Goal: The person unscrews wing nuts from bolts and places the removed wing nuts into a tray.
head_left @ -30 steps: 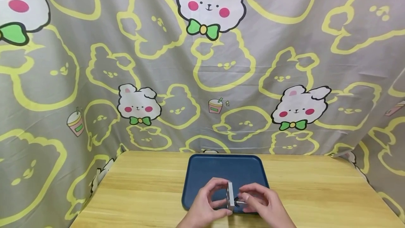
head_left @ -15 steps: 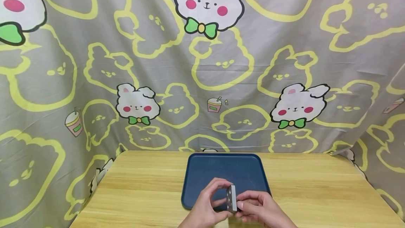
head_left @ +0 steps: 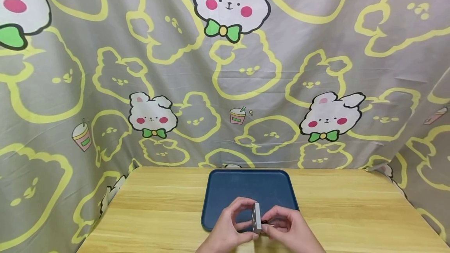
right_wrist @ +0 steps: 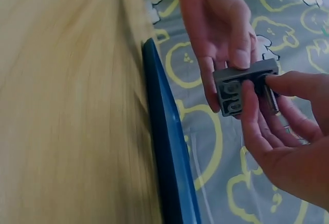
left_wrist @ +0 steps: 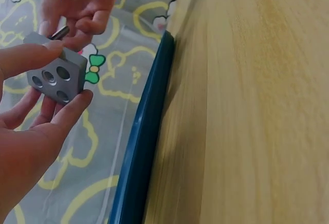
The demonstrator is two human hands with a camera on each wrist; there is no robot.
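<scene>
A grey metal block (left_wrist: pixel 55 74) with several round holes stands on edge between the thumb and fingers of my left hand (head_left: pixel 230 225). Its other face, in the right wrist view, has moulded recesses. From that face a threaded bolt (right_wrist: pixel 271 99) sticks out towards my right hand (head_left: pixel 291 225). The right thumb and index finger pinch a small dark piece at the bolt, close against the block. Fingers cover most of this piece, so its exact shape cannot be made out. Both hands hold the work above the near edge of a blue tray (head_left: pixel 246 186).
The tray lies on a wooden table (head_left: pixel 161 202). A grey curtain (head_left: pixel 197 73) with yellow outlines and white rabbit faces hangs behind the table and along its sides.
One second ago the right fingers were more spread around the bolt; they then closed in at the block. The block dipped slightly and came back up. The left hand keeps its grip.
</scene>
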